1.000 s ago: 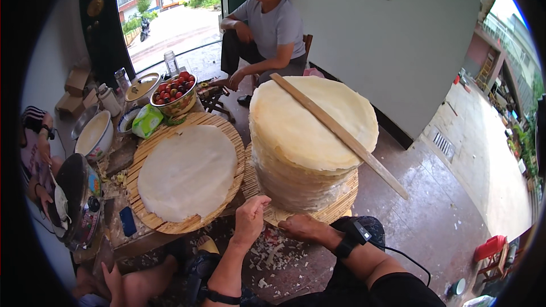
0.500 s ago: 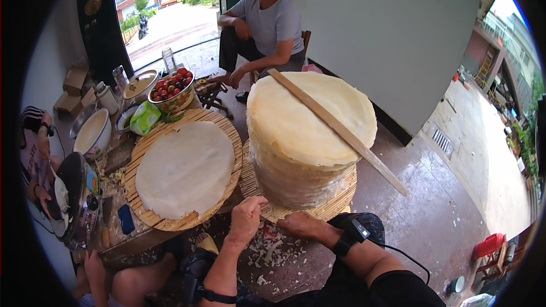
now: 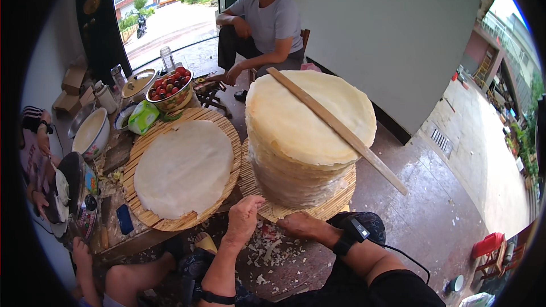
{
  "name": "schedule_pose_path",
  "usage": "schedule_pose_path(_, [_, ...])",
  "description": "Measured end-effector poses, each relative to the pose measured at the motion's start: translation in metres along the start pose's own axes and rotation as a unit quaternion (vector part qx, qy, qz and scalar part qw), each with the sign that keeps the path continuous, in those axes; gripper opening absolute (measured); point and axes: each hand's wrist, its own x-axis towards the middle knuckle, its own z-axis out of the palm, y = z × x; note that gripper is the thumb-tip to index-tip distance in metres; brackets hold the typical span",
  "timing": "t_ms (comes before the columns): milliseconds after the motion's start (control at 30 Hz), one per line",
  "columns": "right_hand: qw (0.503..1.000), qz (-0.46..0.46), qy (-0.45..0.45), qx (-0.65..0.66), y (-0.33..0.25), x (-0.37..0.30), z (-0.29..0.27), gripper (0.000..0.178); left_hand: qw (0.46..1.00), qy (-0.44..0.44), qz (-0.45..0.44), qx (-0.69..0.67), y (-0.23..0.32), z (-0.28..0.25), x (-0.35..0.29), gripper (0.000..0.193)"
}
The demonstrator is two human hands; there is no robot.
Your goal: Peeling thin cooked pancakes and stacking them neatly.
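A tall stack of thin round flatbreads (image 3: 310,116) stands on a round woven mat (image 3: 341,199) in front of me. Across its top lies a flat wooden stick (image 3: 335,125), whose lower end juts past the right side. My left hand (image 3: 244,217) is closed with its fingertips pinched, by the near left edge of that mat. Whatever it may hold is too small to see. My right hand (image 3: 302,225) is curled at the mat's near rim, its fingers partly hidden. To the left, one more flatbread (image 3: 182,170) covers most of a second round mat (image 3: 136,193).
At far left another person's hands (image 3: 41,202) work at a round griddle (image 3: 79,193). A bowl of red fruit (image 3: 170,94), a batter bowl (image 3: 94,133) and a phone (image 3: 124,219) crowd the table. Someone in a grey shirt (image 3: 273,23) sits behind. Crumbs (image 3: 270,250) litter the floor.
My hands have hardly moved. At lower left, the seated person's hand has risen toward the griddle. The hands at the griddle have shifted slightly.
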Motion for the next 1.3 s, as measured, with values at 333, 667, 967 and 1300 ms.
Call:
schedule_pose_path(333, [1.000, 0.015, -0.011, -0.006, 0.000, 0.000, 0.002, 0.026, 0.999, -0.020, -0.032, 0.032, 0.002, 0.000, 0.000, 0.017])
schedule_pose_path(667, [0.998, 0.029, -0.050, -0.021, -0.002, 0.003, 0.004, 0.030, 0.998, -0.021, -0.034, 0.049, 0.001, 0.001, -0.002, 0.011])
schedule_pose_path(967, [0.999, 0.012, -0.030, -0.016, 0.001, 0.002, 0.007, 0.025, 0.998, -0.016, -0.002, 0.067, -0.001, 0.004, -0.002, 0.012])
schedule_pose_path(1300, [0.996, 0.032, -0.078, -0.025, 0.003, 0.005, 0.009, 0.046, 0.997, -0.048, -0.006, 0.066, -0.004, 0.005, -0.002, 0.020])
